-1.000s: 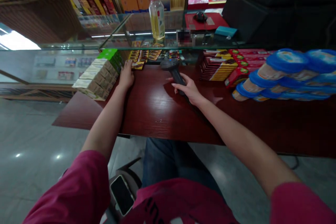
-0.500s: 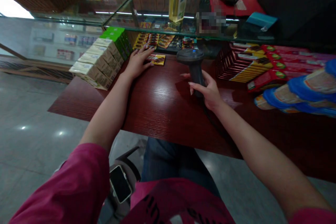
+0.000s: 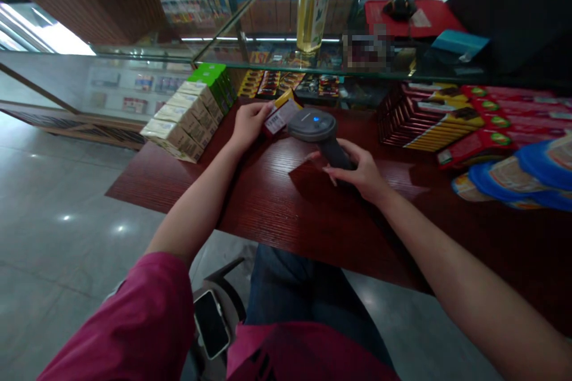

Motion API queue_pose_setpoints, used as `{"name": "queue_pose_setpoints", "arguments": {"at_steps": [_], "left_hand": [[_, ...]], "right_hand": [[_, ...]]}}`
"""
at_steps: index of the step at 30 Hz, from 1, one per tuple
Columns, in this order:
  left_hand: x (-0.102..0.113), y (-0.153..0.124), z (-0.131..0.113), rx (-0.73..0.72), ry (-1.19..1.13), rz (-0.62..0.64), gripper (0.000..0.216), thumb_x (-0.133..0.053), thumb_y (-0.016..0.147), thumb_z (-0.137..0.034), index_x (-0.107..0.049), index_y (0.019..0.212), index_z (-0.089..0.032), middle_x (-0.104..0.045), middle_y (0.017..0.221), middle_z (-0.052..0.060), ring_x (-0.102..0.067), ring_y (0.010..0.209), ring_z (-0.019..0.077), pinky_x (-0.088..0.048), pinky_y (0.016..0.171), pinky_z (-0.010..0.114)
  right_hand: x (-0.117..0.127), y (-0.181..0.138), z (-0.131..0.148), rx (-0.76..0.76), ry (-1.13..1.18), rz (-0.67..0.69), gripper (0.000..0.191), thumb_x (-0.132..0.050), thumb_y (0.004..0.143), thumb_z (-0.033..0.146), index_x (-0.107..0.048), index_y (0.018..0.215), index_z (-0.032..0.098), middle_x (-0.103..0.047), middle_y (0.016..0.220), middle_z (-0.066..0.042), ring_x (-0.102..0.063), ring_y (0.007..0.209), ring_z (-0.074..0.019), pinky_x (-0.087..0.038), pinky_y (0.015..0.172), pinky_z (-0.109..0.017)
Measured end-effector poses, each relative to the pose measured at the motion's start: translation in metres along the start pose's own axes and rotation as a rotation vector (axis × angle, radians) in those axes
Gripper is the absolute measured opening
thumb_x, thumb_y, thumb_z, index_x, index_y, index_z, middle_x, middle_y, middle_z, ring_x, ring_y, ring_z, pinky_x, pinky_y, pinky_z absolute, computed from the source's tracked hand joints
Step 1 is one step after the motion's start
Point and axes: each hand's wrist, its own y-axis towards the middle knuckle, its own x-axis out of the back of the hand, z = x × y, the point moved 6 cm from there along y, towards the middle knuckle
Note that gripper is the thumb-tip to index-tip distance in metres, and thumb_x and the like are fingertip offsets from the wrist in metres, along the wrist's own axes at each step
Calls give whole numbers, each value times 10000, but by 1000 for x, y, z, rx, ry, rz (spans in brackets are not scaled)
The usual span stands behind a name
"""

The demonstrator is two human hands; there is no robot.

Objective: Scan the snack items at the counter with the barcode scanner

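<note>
Between the fingers and thumb of my left hand [image 3: 249, 123] is a flat chocolate bar [image 3: 285, 111] in a yellow and dark red wrapper. It is tilted up off the counter, and a white label with a barcode faces me. My right hand [image 3: 361, 171] is wrapped round the handle of a dark grey barcode scanner [image 3: 313, 125], which shows a small blue light on top. The scanner's head points left, close beside the bar's lower right side. Both are above the dark red wooden counter [image 3: 268, 196].
White and green cartons [image 3: 187, 113] line the counter's left side. At the right stand stacked chocolate bars [image 3: 429, 119], red boxes [image 3: 500, 119] and blue-lidded tubs [image 3: 527, 169]. A bottle of yellow liquid [image 3: 313, 9] stands on the glass shelf. A phone [image 3: 212, 322] lies on the chair's armrest.
My left hand has lifted the chocolate bar off the counter and turned its barcode side toward me. The scanner has tilted and moved left and nearer to the bar. The view has shifted slightly.
</note>
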Motion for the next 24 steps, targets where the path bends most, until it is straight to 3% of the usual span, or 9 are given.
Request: {"name": "queue_pose_setpoints", "arguments": {"at_steps": [5,14,19,22,24], "left_hand": [[-13,-6,1,92,-172,74,592,-599,1001,-725,-822,858,-195,-795,785,30,-699,721,176,-526,593,259],[-11,-12,0,133,-217,28,557,-661,994,-665,-720,718,-185,-700,683,35,-692,698,196,-570,634,311],[-17,-13,-1,323,-418,115,465,-721,979,-600,-789,850,-158,-756,757,28,-674,642,149,-518,574,234],[-19,-20,-3,414,-472,202,400,-811,910,-562,-835,1012,-176,-795,825,38,-709,669,170,-565,596,254],[-22,-25,-5,420,-495,270,467,-888,827,-546,-842,1119,-184,-820,879,50,-729,703,179,-609,647,280]], "right_hand": [[0,1,-6,-39,-18,51,656,-969,754,458,-691,1312,251,-828,1203,-118,-790,911,-277,-613,612,-350],[3,3,-22,-28,-3,17,684,-983,727,444,-709,1318,234,-833,1186,-121,-770,837,-247,-541,526,-293],[4,3,-14,-11,3,-25,685,-984,731,450,-704,1316,229,-831,1203,-122,-741,836,-228,-551,569,-302],[9,-3,-7,12,22,-114,633,-959,764,455,-702,1296,227,-822,1230,-119,-692,738,-184,-558,582,-317],[17,-13,-5,17,48,-158,584,-933,797,447,-694,1284,231,-814,1260,-112,-638,649,-143,-568,589,-330]]}}
